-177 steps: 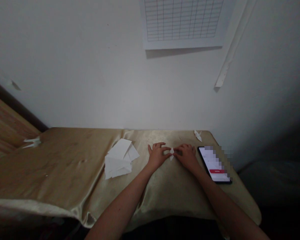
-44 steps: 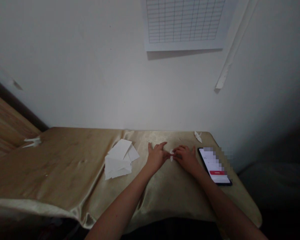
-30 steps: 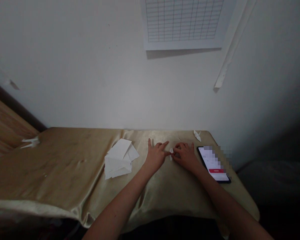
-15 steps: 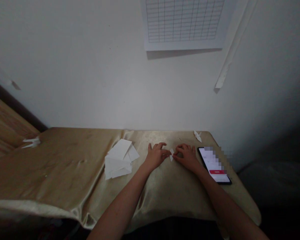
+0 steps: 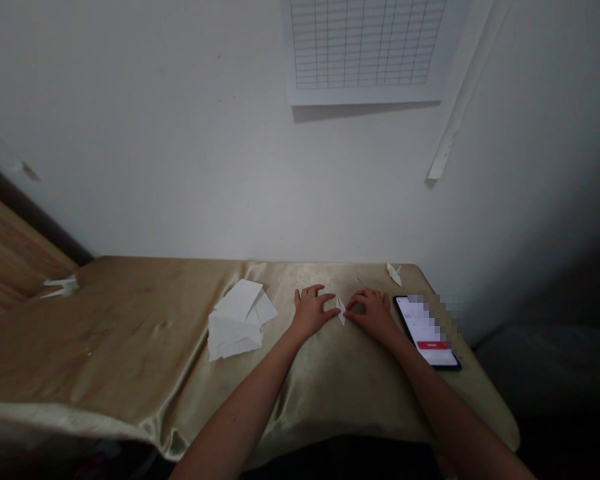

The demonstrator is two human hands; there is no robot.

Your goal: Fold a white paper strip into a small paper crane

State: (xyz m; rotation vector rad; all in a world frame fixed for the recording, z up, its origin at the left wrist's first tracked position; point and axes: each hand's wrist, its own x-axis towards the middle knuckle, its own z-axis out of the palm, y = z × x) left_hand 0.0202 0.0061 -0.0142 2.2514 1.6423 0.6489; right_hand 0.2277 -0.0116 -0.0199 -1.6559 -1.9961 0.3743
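Note:
A small folded white paper piece lies on the tan satin cloth between both hands. My left hand rests on the cloth just left of it, fingers curled, fingertips pinching its left side. My right hand sits just right of it, fingers curled, thumb and forefinger pinching its right side.
A loose stack of white paper sheets lies left of my hands. A lit phone lies to the right, near the table's edge. A small folded paper figure sits at the back right, white paper bits at far left. A grid chart hangs on the wall.
Both hands have stayed around the small paper, with the fingers shifting slightly; my left forefinger, stretched out a second ago, is curled back. The paper now lies more slanted.

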